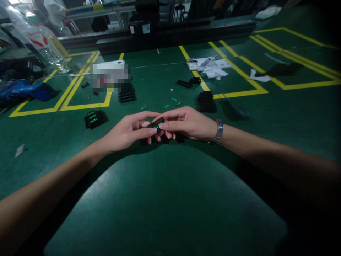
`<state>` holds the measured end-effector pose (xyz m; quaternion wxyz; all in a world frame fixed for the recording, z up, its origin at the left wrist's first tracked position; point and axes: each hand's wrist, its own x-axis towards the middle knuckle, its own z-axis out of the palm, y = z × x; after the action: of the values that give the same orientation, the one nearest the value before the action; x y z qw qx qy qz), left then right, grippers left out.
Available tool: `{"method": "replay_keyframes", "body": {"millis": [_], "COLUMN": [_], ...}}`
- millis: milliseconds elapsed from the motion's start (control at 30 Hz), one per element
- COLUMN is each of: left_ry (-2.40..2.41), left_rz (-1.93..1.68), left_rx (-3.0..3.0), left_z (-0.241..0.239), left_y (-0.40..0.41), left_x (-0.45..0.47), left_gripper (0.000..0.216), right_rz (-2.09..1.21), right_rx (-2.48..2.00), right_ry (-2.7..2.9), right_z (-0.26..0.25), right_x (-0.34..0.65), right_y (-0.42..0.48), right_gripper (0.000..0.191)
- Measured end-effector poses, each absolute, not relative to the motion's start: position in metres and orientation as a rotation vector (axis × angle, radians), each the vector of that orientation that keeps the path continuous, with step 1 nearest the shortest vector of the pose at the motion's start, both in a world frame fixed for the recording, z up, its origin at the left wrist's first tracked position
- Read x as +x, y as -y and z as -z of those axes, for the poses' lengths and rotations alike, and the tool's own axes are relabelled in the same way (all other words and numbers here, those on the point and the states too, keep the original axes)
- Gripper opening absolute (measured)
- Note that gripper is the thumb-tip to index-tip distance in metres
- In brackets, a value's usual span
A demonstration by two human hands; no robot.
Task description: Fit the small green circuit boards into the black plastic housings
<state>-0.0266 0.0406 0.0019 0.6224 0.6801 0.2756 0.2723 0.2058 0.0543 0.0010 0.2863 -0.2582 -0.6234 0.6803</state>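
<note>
Between my two hands, above the green table, is a small black plastic housing [155, 123] with a green circuit board in it. My left hand [125, 132] pinches its left end, thumb in front. My right hand [186, 123], with a metal watch or bracelet at the wrist, grips the right end, its thumb on the board. The fingertips cover part of the piece. Just beyond the hands lie several loose small green circuit boards [174, 100]. To the left sits a group of black housings with green boards [93, 118].
Stacks of black housings stand behind the hands, one left [126, 93] and one right [206, 102]. Crumpled white paper [210, 66] lies farther back. At the left are a clear plastic bottle [44, 41] and a blue object [29, 90]. A black rail [170, 35] crosses the back.
</note>
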Motion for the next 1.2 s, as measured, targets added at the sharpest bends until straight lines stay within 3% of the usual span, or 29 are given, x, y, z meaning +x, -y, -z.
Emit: {"method": "replay_keyframes", "body": {"millis": [1200], "left_ry": [-0.638], "left_rz": [-0.628], "left_rx": [1.618], "left_z": [-0.0023], "left_y": [-0.0408], "left_x": [-0.0263], "left_gripper": [0.048], "right_rz": [-1.748], "right_rx": [-0.727], "right_ry": [1.635], "right_z": [0.0014], "right_x": [0.2037], "right_y": [-0.0512], "right_gripper": [0.026]}}
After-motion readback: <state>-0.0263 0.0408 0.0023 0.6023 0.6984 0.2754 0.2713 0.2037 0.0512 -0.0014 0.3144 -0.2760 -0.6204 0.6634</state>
